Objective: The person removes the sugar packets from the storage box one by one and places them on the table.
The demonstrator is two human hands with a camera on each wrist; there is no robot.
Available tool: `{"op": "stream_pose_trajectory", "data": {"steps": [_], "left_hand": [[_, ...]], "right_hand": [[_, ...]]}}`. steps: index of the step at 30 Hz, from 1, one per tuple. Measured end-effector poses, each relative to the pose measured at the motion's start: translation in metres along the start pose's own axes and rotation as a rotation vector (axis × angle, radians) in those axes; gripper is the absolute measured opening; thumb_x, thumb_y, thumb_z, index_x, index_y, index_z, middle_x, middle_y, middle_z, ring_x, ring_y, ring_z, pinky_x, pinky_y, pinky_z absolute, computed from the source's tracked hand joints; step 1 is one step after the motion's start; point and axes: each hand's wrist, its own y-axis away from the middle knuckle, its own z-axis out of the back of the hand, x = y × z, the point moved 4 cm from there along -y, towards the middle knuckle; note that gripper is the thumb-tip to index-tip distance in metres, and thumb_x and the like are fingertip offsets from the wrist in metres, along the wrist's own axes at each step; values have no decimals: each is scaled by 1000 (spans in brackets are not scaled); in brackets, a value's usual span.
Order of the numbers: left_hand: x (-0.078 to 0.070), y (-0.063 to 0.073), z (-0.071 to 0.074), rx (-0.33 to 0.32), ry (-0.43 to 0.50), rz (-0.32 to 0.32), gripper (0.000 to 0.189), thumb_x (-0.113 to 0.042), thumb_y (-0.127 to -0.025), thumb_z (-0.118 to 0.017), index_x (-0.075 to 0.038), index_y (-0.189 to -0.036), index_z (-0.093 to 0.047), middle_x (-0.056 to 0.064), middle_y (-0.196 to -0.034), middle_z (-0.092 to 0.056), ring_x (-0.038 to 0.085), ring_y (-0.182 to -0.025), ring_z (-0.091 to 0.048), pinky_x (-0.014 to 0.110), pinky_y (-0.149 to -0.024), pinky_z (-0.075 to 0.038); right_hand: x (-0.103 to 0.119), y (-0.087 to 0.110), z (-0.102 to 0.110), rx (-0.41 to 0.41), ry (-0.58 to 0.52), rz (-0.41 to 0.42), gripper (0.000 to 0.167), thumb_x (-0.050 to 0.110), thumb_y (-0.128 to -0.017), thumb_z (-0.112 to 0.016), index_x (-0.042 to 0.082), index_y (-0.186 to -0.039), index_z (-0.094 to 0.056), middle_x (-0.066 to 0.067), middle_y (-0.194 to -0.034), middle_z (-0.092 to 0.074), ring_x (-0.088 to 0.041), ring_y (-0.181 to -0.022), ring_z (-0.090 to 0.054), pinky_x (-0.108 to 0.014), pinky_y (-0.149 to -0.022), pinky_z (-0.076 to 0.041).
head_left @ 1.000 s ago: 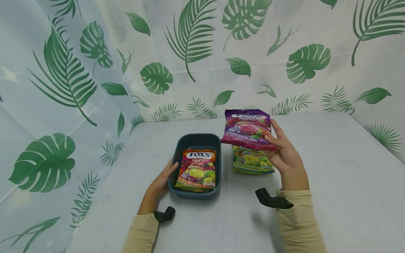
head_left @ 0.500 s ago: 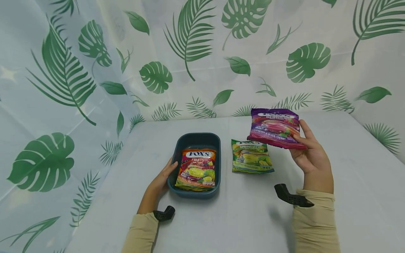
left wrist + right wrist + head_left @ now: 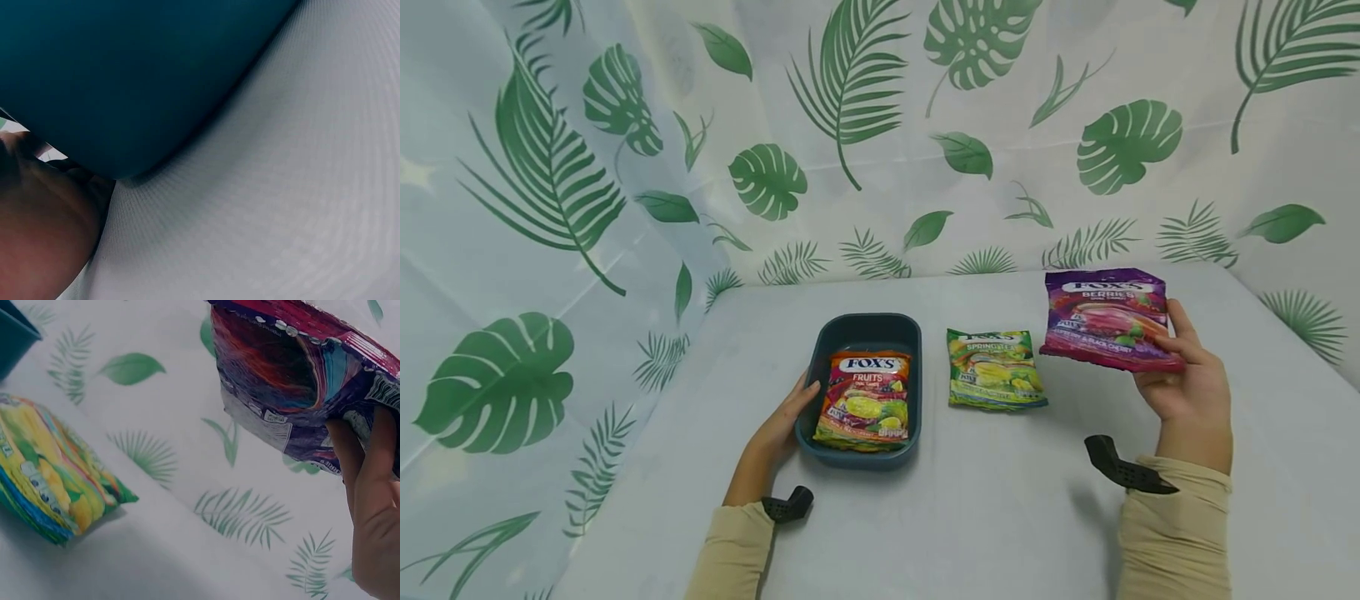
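My right hand point(image 3: 1187, 383) holds up a purple bag of Fox's Berries candy point(image 3: 1108, 321) by its right side, above the table. In the right wrist view the fingers point(image 3: 375, 462) lie against the bag's back. My left hand point(image 3: 778, 429) grips the left side of a dark teal plastic bin point(image 3: 859, 460), with a digit over the rim. Its other fingers are mostly hidden; the left wrist view shows the hand against the bin's outer wall point(image 3: 125, 81). An orange-red bag of Fox's Fruits candy point(image 3: 865, 404) lies inside the bin.
A green-yellow bag of Fox's candy point(image 3: 995, 371) lies on the white table point(image 3: 985, 508), between the bin and the raised bag. A leaf-patterned cloth point(image 3: 865, 108) hangs behind and to the left of the table.
My right hand has carried the purple candy bag to the right, away from above the green-yellow bag, which now shows whole. The left hand and the bin have stayed in place.
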Motion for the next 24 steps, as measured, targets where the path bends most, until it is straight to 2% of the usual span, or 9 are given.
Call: {"op": "stream_pose_trajectory", "data": {"steps": [3, 4, 6, 7, 9, 12, 24], "left_hand": [[0, -1, 0, -16, -3, 12, 62, -40, -95, -38, -31, -147, -6, 6, -155, -5, 33, -141, -5, 52, -110, -8], [0, -1, 0, -19, -4, 13, 62, -40, -95, -39, -31, -147, -6, 6, -155, -5, 33, -141, -6, 52, -110, -8], [0, -1, -1, -20, -1, 15, 62, -40, -95, -38, -31, -147, -6, 6, -155, -6, 33, -141, -7, 52, -111, -8], [0, -1, -1, -20, 1, 15, 61, -40, -95, -38, -31, -147, -6, 6, -155, -6, 33, -141, -7, 52, -111, -9], [0, -1, -1, -15, 4, 14, 61, -39, -96, -38, -31, -147, -6, 7, -155, -6, 33, -141, -8, 51, -111, -10], [0, -1, 0, -9, 9, 18, 61, -39, -96, -37, -31, -147, -6, 7, -155, -6, 33, -141, -7, 51, -111, -9], [0, 0, 3, -3, 3, 15, 61, -40, -95, -37, -32, -147, -5, 7, -155, -6, 34, -141, -6, 53, -110, -9]], "right_hand": [[5, -1, 7, -35, -36, 2, 47, -8, -89, -42, 23, -118, -62, 10, -126, -50, -17, -118, -47, -26, -49, -43], [6, -1, 10, -46, -41, 4, 47, -8, -88, -42, 23, -117, -63, 10, -125, -51, -17, -118, -47, -25, -55, -47], [7, -2, 13, -63, -43, 7, 47, -8, -88, -42, 23, -116, -64, 10, -125, -52, -17, -118, -47, -24, -55, -48], [8, -2, 16, -71, -45, 7, 47, -9, -88, -42, 23, -115, -64, 11, -125, -52, -16, -118, -47, -25, -64, -52], [9, -3, 20, -90, -50, 7, 47, -9, -87, -43, 23, -114, -64, 12, -124, -52, -16, -118, -46, -30, -82, -52], [10, -4, 26, -119, -59, 7, 48, -10, -86, -44, 23, -113, -65, 14, -122, -52, -14, -119, -45, -38, -93, -45], [17, -10, 47, -186, -23, 10, 49, -12, -83, -44, 23, -109, -67, 14, -122, -49, -17, -112, -49, -39, -91, -47]]}}
